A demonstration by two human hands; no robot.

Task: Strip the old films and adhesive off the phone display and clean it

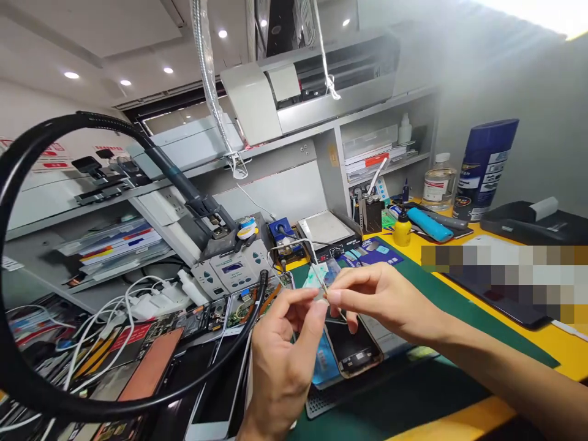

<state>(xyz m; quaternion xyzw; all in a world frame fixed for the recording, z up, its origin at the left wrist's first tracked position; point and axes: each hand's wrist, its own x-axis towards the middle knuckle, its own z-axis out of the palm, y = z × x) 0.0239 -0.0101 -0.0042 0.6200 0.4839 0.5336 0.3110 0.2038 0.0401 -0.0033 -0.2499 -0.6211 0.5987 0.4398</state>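
A thin, pale strip, bent like part of a narrow frame, rises from between my hands; its exact kind is not clear. My right hand pinches its lower part between thumb and forefinger. The thumb and forefinger of my left hand close in at the same spot, but my fingertips hide what they grip. Below my hands lies an opened smartphone with a dark inside, partly covered by my fingers. A blue sheet sticks out along its left side.
A black ring lamp arches over the left side. Phone parts, screens and white cables crowd the bench there. Behind stands a grey control station. At right are a yellow bottle, a blue spray can and a dark tablet-like device.
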